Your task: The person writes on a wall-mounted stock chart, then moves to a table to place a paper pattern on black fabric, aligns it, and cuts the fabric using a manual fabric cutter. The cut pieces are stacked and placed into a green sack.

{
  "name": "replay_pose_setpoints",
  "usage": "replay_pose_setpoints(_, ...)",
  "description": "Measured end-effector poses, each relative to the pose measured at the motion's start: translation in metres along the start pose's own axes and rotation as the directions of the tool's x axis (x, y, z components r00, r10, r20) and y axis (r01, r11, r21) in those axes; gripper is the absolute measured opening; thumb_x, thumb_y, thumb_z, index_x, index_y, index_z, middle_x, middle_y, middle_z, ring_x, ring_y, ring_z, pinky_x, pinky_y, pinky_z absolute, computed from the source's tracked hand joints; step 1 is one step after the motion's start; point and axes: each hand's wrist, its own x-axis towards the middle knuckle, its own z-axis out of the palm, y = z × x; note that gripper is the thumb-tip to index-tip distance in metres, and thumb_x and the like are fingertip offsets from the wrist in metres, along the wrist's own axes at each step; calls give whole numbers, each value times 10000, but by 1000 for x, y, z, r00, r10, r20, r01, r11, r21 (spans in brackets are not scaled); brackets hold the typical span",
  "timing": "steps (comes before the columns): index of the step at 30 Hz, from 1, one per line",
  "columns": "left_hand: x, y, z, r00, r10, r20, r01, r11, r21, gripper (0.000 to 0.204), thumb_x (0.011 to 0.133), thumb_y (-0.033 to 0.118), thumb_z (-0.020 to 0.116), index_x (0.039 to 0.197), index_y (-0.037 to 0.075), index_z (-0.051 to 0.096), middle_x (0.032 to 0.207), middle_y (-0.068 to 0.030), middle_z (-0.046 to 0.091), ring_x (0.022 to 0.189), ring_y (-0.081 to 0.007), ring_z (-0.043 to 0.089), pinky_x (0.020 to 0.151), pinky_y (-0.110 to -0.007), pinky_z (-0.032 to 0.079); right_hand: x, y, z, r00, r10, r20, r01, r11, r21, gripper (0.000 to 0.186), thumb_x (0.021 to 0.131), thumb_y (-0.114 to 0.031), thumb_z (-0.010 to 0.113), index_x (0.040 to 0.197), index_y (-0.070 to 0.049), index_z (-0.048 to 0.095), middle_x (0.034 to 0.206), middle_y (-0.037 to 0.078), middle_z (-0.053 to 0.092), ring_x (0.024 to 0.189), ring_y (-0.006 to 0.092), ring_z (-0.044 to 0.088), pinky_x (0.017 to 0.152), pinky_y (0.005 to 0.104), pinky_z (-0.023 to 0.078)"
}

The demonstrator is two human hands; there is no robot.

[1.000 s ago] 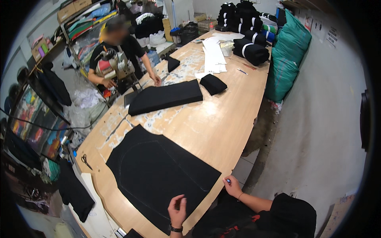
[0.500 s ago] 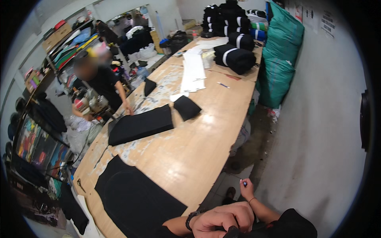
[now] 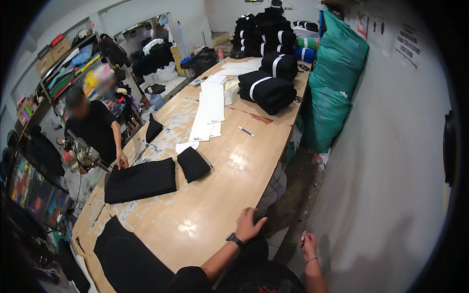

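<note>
My left hand (image 3: 250, 226), with a dark watch on its wrist, is by the table's near right edge. Its fingers are slightly bent, the thumb stands apart, and nothing shows in its grasp. A dark shape behind the fingertips is too unclear to name. Right of the table my right hand (image 3: 308, 245) is closed in the air, and whatever it holds is hidden. On the wooden table (image 3: 222, 195) lies a large black cut fabric piece (image 3: 129, 259) at the near left. Farther off are a thick black fabric stack (image 3: 140, 181) and a smaller one (image 3: 194, 164).
Across the table a person (image 3: 95, 124) rests a hand on the large stack, beside a cutting machine (image 3: 83, 152). White paper patterns (image 3: 210, 105), a pen (image 3: 246, 131) and tied black bundles (image 3: 267, 92) lie farther back. Green sacks (image 3: 332, 73) stand along the right wall.
My left hand has moved away from close in front of me to the table edge. My right hand is lower. The view has shifted, so the table things appear farther left.
</note>
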Motion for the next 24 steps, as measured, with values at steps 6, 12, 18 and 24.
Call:
replay_pose_setpoints(6,45,-124,49,889,-400,-222,454,832,319,1137,906,733,612,1664,-20,224,1730,-356,41,1603,-544,-36,1240,-714,33,75,-40,29,983,145,114,-136,987,-81,215,1068,-271,674,951,-105,604,769,0,626,604,101,592,529,269,474)
replay_pose_setpoints(12,115,-109,65,709,-680,-186,697,635,335,1362,835,870,544,1651,-115,74,1719,-378,-84,1566,-565,-208,1197,-733,-141,171,-127,73,961,166,222,-128,976,-174,212,1078,-278,658,985,-94,607,783,4,631,631,116,613,550,263,487)
replay_pose_setpoints(18,129,-99,55,622,-774,-118,745,538,395,1417,803,923,530,1665,-87,36,1711,-387,-109,1560,-568,-224,1180,-751,-151,279,-208,137,962,122,244,-55,963,-262,230,1086,-288,641,927,-124,614,754,-14,619,598,91,589,551,252,479)
replay_pose_setpoints(24,127,-100,63,605,-780,-157,773,529,350,1440,785,957,518,1672,-72,40,1722,-366,-111,1575,-550,-204,1199,-728,-145,385,-234,262,871,-8,491,237,883,-406,210,1080,-232,637,918,-99,631,714,-25,579,582,74,536,502,254,406)
